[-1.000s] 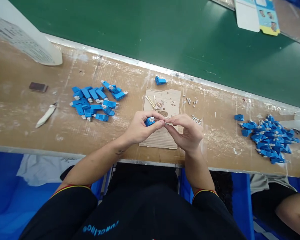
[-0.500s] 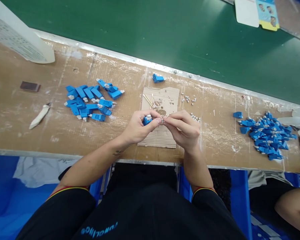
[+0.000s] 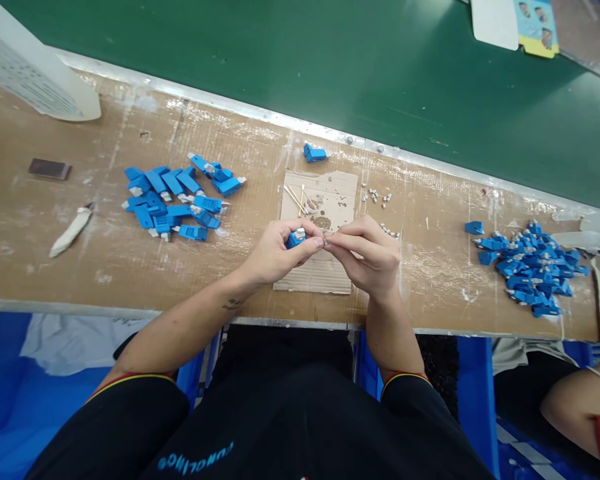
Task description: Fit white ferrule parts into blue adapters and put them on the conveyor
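Now our left hand (image 3: 275, 253) has its grip closed on a blue block (image 3: 295, 239), over the card (image 3: 325, 275). Our right hand (image 3: 373, 257) pinches a gray bit (image 3: 325, 242) there, and our fingertips meet.

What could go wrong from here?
The tiny grey part pinched between the left hand and right hand might slip, since only fingertips hold it. The blue piece tucked in the left hand could shift while those fingers also pinch. A dropped part may get lost among the loose grey bits beside the cardboard.
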`<state>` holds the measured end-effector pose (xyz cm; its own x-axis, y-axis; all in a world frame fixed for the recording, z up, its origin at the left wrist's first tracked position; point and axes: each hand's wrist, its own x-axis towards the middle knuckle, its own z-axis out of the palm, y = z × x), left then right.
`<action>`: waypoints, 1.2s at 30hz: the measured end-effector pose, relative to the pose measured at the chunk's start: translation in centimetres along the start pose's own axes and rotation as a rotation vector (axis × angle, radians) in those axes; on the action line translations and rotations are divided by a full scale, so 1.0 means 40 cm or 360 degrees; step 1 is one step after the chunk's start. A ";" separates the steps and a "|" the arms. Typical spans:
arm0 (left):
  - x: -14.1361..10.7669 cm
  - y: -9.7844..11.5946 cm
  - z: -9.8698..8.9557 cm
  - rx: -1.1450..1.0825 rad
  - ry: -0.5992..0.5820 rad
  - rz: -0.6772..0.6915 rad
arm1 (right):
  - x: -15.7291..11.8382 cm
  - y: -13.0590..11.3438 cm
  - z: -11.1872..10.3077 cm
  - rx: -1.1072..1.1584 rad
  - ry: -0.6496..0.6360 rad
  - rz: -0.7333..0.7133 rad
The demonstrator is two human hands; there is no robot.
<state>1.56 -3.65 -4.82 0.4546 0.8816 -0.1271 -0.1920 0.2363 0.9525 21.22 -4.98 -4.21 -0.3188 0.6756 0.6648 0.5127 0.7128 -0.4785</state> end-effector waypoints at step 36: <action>0.019 0.036 -0.042 -0.0549 0.0134 -0.0088 | 0.009 0.082 -0.046 -0.0287 -0.0770 0.0344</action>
<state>0.15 -1.95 -4.00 0.4018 0.8909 -0.2117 -0.4579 0.3957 0.7961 24.27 -2.77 -4.47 -0.4993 0.8423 0.2031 0.7215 0.5340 -0.4408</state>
